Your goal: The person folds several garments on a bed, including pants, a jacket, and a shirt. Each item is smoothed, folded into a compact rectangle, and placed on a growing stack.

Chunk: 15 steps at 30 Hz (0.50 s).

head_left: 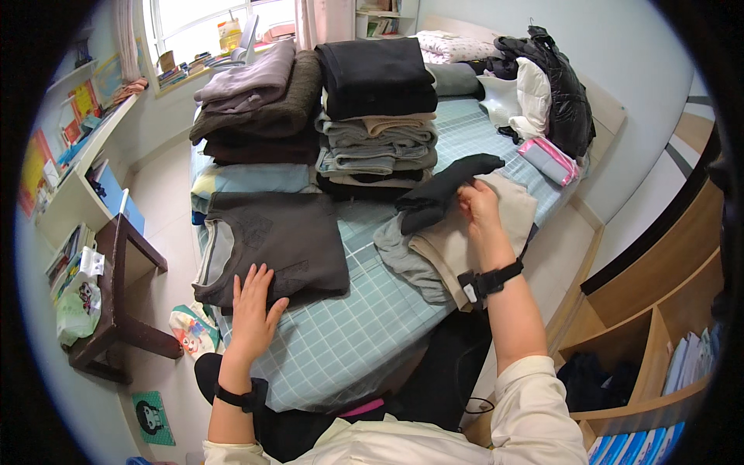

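Note:
My left hand [253,310] lies flat, fingers spread, on a folded dark grey sweatshirt [298,232] at the left of the bed. The sweatshirt's pale lining shows at its neck opening. To the right, my right hand [480,211] has its fingers pinched at the edge of a crumpled black garment [442,192]. That garment lies over folded beige trousers [508,203] and a light grey piece of clothing [411,263]. Its exact kind is not clear from its bunched shape.
Behind my hands stand a stack of folded sweaters [263,85] and a stack of folded trousers [380,143]. A black puffer jacket [570,101] and a pink-edged package [549,161] lie at the far right. A dark wooden stool [116,310] stands left, open shelves [651,349] right.

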{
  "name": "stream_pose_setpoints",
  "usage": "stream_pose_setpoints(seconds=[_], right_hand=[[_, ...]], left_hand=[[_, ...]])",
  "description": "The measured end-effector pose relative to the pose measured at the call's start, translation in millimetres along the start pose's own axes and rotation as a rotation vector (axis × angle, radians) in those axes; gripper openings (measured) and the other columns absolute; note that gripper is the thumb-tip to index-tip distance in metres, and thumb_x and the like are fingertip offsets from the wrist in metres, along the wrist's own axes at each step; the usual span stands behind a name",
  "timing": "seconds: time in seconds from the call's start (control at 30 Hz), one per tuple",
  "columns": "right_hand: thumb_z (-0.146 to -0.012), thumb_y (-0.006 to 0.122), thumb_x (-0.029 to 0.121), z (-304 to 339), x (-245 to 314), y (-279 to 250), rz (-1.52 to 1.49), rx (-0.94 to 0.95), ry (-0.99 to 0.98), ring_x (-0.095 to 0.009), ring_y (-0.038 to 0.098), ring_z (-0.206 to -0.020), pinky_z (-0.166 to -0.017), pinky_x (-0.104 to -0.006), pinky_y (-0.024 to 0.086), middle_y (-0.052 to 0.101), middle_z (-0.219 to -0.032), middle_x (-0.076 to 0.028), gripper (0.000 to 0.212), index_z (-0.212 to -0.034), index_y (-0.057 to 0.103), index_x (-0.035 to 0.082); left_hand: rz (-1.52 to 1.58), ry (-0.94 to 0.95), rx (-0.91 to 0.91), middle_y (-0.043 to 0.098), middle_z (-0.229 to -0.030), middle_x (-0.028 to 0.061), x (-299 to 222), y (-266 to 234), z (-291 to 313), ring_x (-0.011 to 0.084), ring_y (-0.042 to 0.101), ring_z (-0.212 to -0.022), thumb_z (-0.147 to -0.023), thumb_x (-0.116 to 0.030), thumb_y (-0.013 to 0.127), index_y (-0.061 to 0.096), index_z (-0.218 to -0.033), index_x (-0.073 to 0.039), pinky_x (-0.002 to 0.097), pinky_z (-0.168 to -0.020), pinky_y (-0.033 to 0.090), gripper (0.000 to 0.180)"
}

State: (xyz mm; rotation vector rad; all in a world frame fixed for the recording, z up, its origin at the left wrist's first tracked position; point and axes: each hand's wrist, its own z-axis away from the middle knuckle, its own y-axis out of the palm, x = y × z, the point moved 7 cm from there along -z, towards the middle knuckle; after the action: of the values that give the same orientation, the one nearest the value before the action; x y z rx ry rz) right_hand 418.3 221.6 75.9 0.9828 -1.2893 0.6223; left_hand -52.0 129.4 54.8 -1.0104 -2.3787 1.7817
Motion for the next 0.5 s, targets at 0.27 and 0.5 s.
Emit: stream_pose_setpoints(seconds=[0.27,0.5], right_hand=[[-0.088,0.059,0.005,85.2,22.1,78.7,0.293,0.244,-0.407,-0.012,0.055,-0.085,-0.079,-0.0258,0.046,0.063,-0.099,-0.007,0.051,-0.138,0.054,-0.006],[-0.087,0.077,0.035,16.7,-3.1,35.4,0.601,-0.13,-0.153,-0.044,0.053,-0.127,-0.106,-0.0469,0.045,0.05,-0.138,-0.035,0.084,-0.142,0.036,-0.014]], left_hand=[[1.099,-0.187,-0.018,0.042,-0.155,0.0162,-11.5,31.5,-17.2,0.0284,0.036,-0.148,-0.104,-0.02,0.06,0.038,-0.151,0.0,0.0396,-0.121,0.028,0.055],[1.03,-0.226,0.063,0.041,-0.155,0.0181,0.6,57.3,-14.2,0.029,0.035,-0.148,-0.103,-0.025,0.063,0.038,-0.149,0.002,0.0397,-0.122,0.028,0.059]])
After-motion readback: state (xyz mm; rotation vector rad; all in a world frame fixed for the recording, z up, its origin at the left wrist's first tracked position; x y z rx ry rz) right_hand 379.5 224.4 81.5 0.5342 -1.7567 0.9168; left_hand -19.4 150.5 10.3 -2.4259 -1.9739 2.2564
